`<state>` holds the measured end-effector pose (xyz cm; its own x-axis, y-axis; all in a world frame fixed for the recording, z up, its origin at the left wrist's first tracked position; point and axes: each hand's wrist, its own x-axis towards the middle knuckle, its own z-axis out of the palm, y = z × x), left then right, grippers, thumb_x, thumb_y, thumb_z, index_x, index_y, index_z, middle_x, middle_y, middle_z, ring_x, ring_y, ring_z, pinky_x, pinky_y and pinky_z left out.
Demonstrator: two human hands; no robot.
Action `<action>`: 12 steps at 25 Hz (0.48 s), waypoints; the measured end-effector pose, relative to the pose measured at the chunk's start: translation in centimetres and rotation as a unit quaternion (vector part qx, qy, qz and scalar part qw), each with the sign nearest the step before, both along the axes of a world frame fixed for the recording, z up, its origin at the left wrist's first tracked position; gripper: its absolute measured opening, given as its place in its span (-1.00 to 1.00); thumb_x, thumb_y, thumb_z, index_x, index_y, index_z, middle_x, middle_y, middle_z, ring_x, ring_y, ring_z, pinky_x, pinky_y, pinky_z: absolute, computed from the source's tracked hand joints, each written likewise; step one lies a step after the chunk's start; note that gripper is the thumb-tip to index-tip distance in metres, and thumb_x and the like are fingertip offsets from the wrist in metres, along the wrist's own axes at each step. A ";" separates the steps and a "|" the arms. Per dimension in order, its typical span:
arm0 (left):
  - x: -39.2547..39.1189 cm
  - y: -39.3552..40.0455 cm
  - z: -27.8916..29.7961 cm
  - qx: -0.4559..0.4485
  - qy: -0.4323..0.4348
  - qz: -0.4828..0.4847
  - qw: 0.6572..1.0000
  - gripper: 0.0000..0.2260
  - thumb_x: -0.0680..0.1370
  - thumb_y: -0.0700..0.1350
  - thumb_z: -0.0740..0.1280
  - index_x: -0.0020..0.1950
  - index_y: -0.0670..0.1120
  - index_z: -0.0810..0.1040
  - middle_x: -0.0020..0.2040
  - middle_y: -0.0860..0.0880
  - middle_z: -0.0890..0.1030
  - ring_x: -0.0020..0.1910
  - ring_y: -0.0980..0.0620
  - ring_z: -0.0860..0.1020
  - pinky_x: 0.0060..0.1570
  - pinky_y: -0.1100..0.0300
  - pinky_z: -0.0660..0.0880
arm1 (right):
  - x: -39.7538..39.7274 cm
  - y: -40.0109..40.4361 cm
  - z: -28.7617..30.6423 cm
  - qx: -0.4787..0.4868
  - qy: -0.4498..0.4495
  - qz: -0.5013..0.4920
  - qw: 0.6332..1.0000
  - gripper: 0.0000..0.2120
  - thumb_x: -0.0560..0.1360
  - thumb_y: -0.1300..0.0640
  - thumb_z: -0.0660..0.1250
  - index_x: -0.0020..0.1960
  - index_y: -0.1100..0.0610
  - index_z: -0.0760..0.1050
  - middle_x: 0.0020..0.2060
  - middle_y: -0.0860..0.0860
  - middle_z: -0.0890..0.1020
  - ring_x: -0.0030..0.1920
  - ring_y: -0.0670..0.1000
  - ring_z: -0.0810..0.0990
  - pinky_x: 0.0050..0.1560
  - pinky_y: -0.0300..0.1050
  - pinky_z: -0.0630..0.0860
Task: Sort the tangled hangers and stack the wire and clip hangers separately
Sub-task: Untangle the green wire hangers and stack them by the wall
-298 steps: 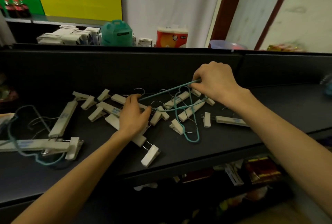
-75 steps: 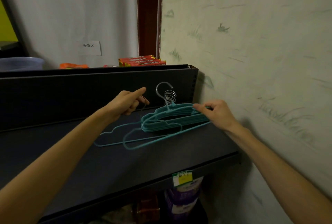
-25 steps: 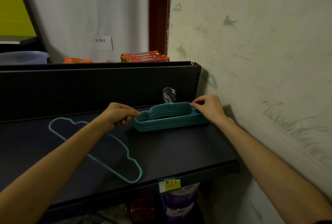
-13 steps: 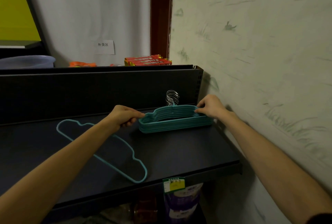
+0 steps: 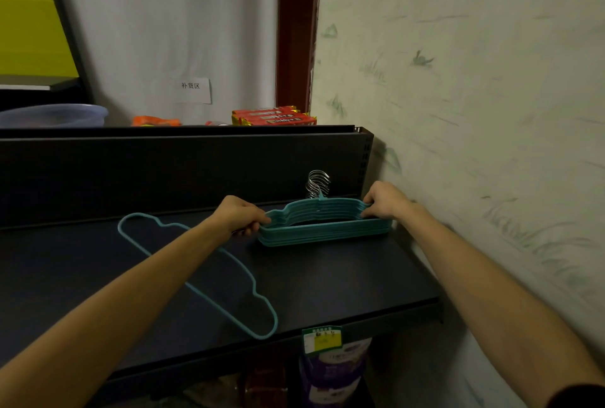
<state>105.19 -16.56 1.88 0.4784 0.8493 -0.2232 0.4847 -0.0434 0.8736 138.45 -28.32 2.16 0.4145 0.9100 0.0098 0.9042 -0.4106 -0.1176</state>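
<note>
A neat stack of teal wire hangers (image 5: 324,233) lies on the dark shelf (image 5: 343,280) at its right end, their metal hooks (image 5: 317,183) bunched against the back panel. My left hand (image 5: 240,215) pinches the stack's left end. At the stack's right end, close to the wall, my right hand (image 5: 384,199) grips it. One single teal wire hanger (image 5: 262,304) lies flat apart from the stack, running diagonally toward the shelf's front edge, partly hidden under my left forearm. No clip hangers are in view.
A black back panel (image 5: 163,172) rises behind the shelf and a painted wall (image 5: 474,113) bounds it on the right. A price tag (image 5: 322,339) hangs at the shelf's front edge. Red packets (image 5: 273,114) and a bluish tub (image 5: 52,114) sit beyond the panel.
Three seconds ago the hangers were fanned out loosely; now they form a squared stack held at both ends. In the last second both hands have stayed on the stack's ends.
</note>
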 end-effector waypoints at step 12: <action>-2.0 0.8 5.4 -0.132 -0.147 -0.007 0.980 -0.74 0.61 -0.03 0.37 0.21 -0.16 0.58 -0.52 0.09 0.37 -0.63 0.20 0.27 -0.67 0.39 0.15 | -4.9 -2.6 3.3 0.194 0.164 0.014 0.967 -0.45 0.49 0.03 0.50 0.42 0.15 0.47 0.32 0.08 0.57 0.33 0.07 0.52 0.32 -0.09 0.42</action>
